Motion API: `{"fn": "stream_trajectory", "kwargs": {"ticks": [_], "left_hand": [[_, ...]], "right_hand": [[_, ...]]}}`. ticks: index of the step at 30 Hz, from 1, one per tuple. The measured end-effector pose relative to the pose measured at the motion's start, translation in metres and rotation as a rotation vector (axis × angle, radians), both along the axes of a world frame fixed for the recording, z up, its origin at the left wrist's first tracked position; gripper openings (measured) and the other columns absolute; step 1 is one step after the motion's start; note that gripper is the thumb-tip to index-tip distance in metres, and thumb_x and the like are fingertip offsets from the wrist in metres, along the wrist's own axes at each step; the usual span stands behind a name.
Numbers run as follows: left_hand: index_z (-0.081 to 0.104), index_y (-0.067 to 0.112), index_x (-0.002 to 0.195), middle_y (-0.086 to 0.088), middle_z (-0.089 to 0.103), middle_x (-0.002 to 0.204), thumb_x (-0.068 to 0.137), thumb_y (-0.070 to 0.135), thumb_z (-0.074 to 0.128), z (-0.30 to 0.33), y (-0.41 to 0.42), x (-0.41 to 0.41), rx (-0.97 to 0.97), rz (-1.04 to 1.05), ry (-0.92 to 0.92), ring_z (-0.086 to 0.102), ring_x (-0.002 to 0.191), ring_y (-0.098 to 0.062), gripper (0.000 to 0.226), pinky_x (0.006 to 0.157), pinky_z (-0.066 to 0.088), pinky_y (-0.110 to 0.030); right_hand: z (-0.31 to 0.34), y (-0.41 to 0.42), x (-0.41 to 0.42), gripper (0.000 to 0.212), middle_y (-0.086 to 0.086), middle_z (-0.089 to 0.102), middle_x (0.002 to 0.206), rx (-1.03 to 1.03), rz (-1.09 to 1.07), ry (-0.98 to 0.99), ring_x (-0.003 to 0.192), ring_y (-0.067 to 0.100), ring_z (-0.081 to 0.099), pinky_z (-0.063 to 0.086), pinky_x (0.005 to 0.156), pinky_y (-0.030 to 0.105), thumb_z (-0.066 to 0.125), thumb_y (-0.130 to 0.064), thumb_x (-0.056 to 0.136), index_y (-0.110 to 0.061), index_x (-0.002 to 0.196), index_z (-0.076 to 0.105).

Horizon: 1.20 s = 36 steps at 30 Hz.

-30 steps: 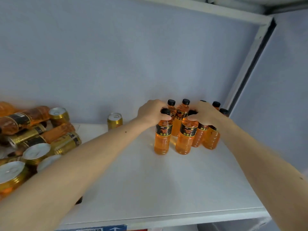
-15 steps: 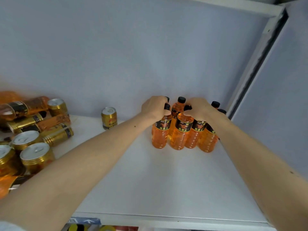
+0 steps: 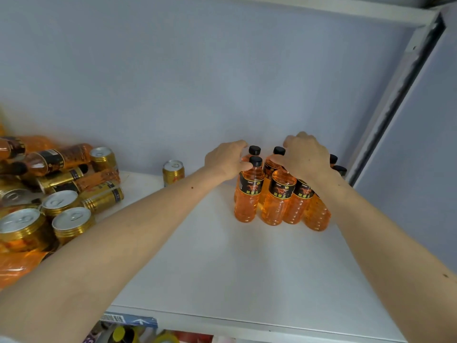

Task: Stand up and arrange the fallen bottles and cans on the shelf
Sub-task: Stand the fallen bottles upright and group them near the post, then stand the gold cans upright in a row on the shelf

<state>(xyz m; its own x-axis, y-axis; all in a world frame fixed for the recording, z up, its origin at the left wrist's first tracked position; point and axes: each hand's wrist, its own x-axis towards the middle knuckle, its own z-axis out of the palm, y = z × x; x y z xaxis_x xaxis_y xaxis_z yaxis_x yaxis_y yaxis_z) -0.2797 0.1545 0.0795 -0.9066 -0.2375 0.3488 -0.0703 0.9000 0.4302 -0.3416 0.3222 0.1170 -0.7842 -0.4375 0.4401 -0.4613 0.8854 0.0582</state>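
Several upright orange drink bottles [image 3: 277,201] with black caps and black labels stand in a tight cluster at the back right of the white shelf [image 3: 222,268]. My left hand [image 3: 226,160] cups the necks of the leftmost bottles, its thumb against the cap of the front-left bottle [image 3: 247,199]. My right hand [image 3: 306,157] lies over the tops of the middle bottles and hides their caps, with its fingers curled down behind them. Both forearms reach in from the bottom corners.
A heap of fallen gold cans [image 3: 66,219] and orange bottles [image 3: 57,158] fills the shelf's left end. One gold can [image 3: 173,172] stands upright by the back wall. A grey metal post [image 3: 395,100] bounds the right side. Packaged goods [image 3: 128,330] show below the front edge.
Both hands stayed on the bottle tops while the cluster closed up and slid slightly toward the back right corner. My view tilted, so more of the left heap shows.
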Motion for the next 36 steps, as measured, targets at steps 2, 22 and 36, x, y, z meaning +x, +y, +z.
{"fn": "stream_trajectory", "kwargs": {"ticks": [2, 22, 36], "left_hand": [[0.042, 0.022, 0.138, -0.001, 0.057, 0.129, 0.087, 0.041, 0.062, 0.001, -0.011, 0.006, -0.006, 0.023, -0.003, 0.055, 0.113, -0.023, 0.058, 0.082, 0.044, -0.035], [0.053, 0.022, 0.131, 0.001, 0.054, 0.135, 0.080, 0.049, 0.068, -0.005, -0.231, 0.154, 0.094, 0.186, -0.085, 0.055, 0.115, -0.017, 0.059, 0.095, 0.045, -0.037], [0.060, 0.016, 0.124, -0.002, 0.063, 0.122, 0.088, 0.038, 0.061, -0.039, -0.326, 0.201, 0.194, 0.067, -0.190, 0.058, 0.109, -0.014, 0.042, 0.084, 0.043, -0.023]], "right_hand": [[0.000, -0.008, 0.005, 0.053, 0.012, 0.059, 0.115, -0.014, 0.047, 0.074, 0.107, 0.031, 0.055, 0.047, 0.081, 0.042, 0.053, -0.055, 0.089, -0.011, 0.118, 0.062], [-0.027, -0.200, 0.101, 0.035, 0.005, 0.053, 0.131, -0.153, 0.471, -0.015, 0.119, 0.029, 0.047, 0.037, 0.096, 0.040, 0.057, -0.038, 0.093, -0.015, 0.119, 0.061], [-0.113, -0.306, 0.146, 0.051, 0.001, 0.040, 0.150, 0.023, 0.660, -0.550, 0.133, 0.023, 0.040, 0.034, 0.108, 0.038, 0.055, -0.025, 0.096, -0.020, 0.144, 0.039]]}}
